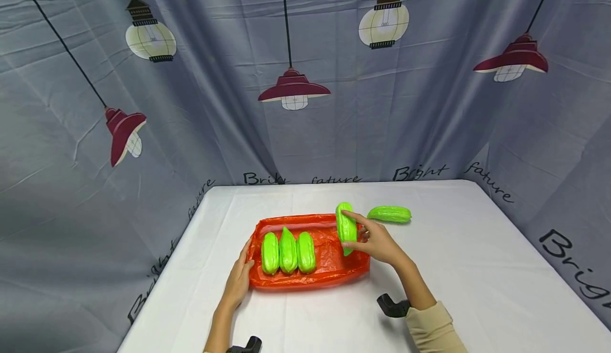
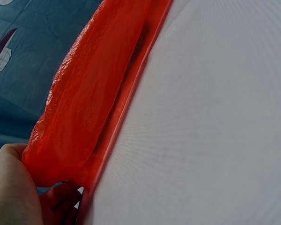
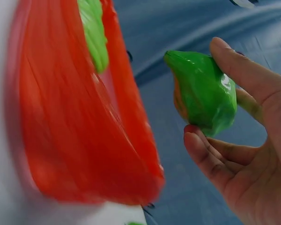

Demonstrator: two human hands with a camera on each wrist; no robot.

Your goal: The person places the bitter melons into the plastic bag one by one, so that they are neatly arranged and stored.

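My right hand (image 1: 377, 240) pinches a green bitter melon (image 1: 346, 227) between thumb and fingers. It is held over the right end of a red plastic-lined tray (image 1: 334, 279), its pointed end downward in the head view. In the right wrist view the held bitter melon (image 3: 201, 89) is apart from the tray's wall (image 3: 84, 140). Three more bitter melons (image 1: 288, 252) lie side by side in the tray's left half. My left hand (image 1: 237, 279) grips the tray's left end, thumb (image 2: 11, 152) at the rim and fingers partly hidden behind the red plastic.
Another bitter melon (image 1: 390, 214) lies on the white tablecloth (image 1: 477, 268) beyond the tray, to the right. A grey-blue curtain (image 1: 324, 141) printed with lamps and lettering stands behind the table and at both sides. Black wrist mounts (image 1: 393, 306) sit on both forearms.
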